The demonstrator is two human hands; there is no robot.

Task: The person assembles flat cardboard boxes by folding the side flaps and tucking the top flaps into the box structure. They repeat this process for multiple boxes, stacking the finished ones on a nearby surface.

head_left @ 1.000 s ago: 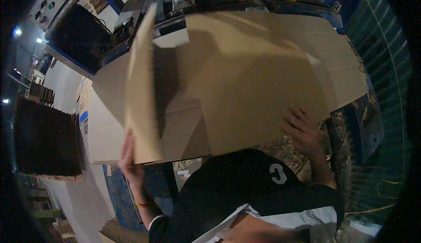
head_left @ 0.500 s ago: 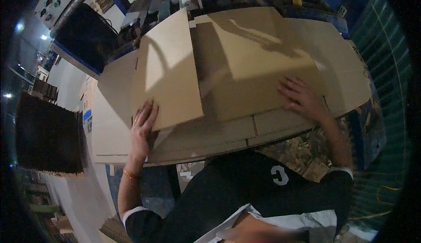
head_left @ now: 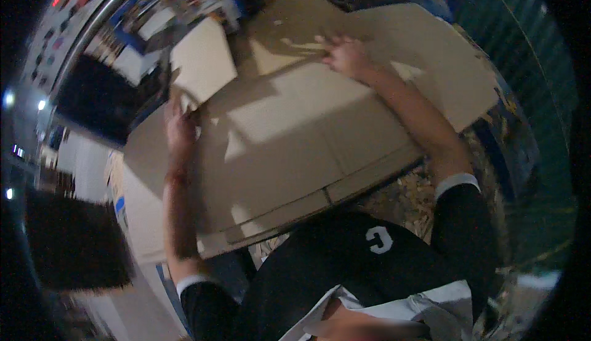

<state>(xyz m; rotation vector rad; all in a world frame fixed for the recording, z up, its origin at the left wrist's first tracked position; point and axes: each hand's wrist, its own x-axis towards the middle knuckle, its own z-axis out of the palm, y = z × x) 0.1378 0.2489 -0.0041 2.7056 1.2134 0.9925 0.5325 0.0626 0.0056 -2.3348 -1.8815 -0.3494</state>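
The setting is a dim workshop with cluttered shelving behind. A large flattened cardboard sheet (head_left: 295, 150) lies spread before the person, one flap (head_left: 203, 64) raised. The left hand (head_left: 180, 127) grips the sheet's edge below that flap; the right hand (head_left: 345, 55) presses open-palmed on the far panel. Flattening appears mostly done; the flap remains up.

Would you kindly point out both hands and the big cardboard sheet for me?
left hand (head_left: 180, 127), head view, back of the hand.
right hand (head_left: 346, 55), head view, back of the hand.
cardboard sheet (head_left: 295, 150), head view, bare middle panel.
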